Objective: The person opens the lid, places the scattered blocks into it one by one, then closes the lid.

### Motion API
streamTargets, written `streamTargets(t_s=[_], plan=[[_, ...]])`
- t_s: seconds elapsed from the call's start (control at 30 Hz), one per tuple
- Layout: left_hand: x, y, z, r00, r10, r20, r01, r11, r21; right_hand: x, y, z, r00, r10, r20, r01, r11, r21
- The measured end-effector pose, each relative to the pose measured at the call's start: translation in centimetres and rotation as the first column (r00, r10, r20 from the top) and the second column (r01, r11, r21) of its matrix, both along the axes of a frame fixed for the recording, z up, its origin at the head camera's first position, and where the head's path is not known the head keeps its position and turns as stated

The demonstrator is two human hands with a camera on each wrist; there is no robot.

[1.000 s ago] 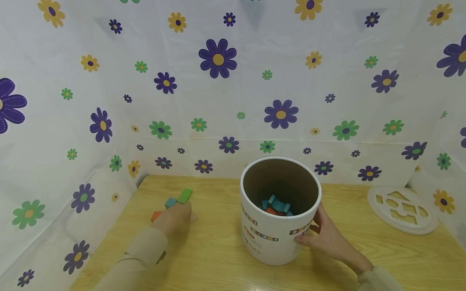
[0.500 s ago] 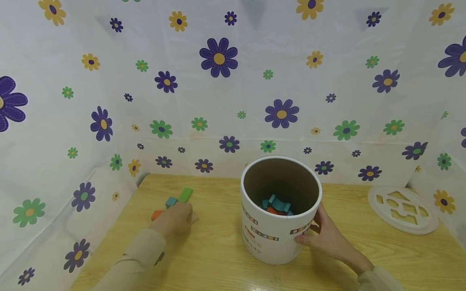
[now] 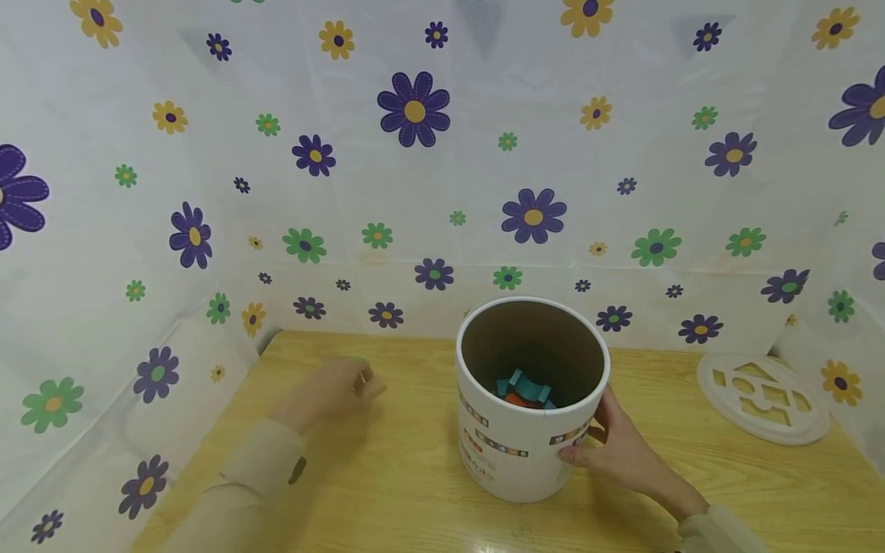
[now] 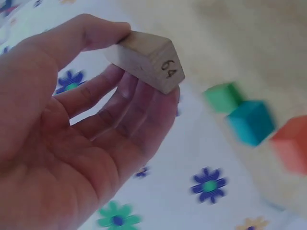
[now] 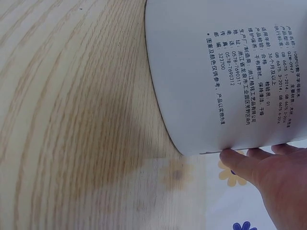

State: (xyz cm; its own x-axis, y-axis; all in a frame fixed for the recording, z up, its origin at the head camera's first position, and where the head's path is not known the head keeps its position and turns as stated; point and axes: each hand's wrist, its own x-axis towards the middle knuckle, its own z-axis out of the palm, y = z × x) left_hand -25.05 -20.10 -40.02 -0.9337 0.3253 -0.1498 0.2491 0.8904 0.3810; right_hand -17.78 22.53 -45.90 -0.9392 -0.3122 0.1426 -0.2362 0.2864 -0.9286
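Observation:
A bare wooden block [image 4: 148,60] marked "64" is pinched between the thumb and fingers of my left hand [image 3: 332,392], over the left part of the table. Beyond it in the left wrist view are a green block [image 4: 223,98], a blue block [image 4: 252,122] and an orange-red block [image 4: 292,143]; the hand mostly hides these in the head view. My right hand [image 3: 625,445] grips the right side of a white bucket [image 3: 512,461], thumb towards the front. Inside the bucket lie a teal arch-shaped block [image 3: 531,388] and a red block [image 3: 514,399], among others partly hidden.
A round whitish lid [image 3: 805,428] with shaped cut-outs lies at the right back of the wooden table [image 3: 408,476]. Flower-printed sheeting [image 3: 470,169] closes off the back and both sides.
My left hand has moved up and slightly back from the table with the wooden block, covering the coloured blocks in the head view. The right hand and bucket have stayed put.

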Motion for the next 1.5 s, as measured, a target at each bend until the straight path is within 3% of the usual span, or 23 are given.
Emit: streamTargets(t_s=[0.2, 0.4, 0.7, 0.83, 1.0, 1.23, 1.5], plan=[[-0.4, 0.6, 4.4, 0.996, -0.075, -0.042, 0.077, 0.995, 0.069, -0.1, 0.0, 0.0, 1.0, 0.0, -0.007, 0.0, 1.0, 0.005], [0.0, 1.6, 8.4, 0.952, -0.205, -0.227, 0.213, 0.977, 0.01, -0.1, 0.0, 0.0, 1.0, -0.002, 0.003, 0.002, 1.0, 0.01], [1.0, 4.2, 12.7, 0.902, -0.266, -0.339, 0.291, 0.957, 0.023, -0.1, 0.1, 0.0, 1.0, -0.001, -0.004, 0.001, 1.0, 0.007], [1.7, 6.0, 13.7, 0.9, -0.284, -0.331, 0.318, 0.947, 0.052, -0.1, 0.1, -0.1, 1.0, 0.004, -0.007, -0.004, 1.0, 0.003], [1.9, 8.2, 14.5, 0.877, -0.33, -0.351, 0.369, 0.928, 0.05, -0.1, 0.1, -0.1, 1.0, 0.001, -0.004, -0.001, 1.0, 0.003], [1.8, 10.8, 14.9, 0.861, -0.378, -0.342, 0.416, 0.908, 0.044, 0.0, 0.0, -0.1, 1.0, 0.002, -0.009, -0.002, 1.0, 0.001], [1.9, 13.4, 15.0, 0.855, -0.426, -0.295, 0.457, 0.889, 0.04, -0.1, 0.0, -0.1, 1.0, -0.001, -0.01, 0.001, 1.0, 0.007]])
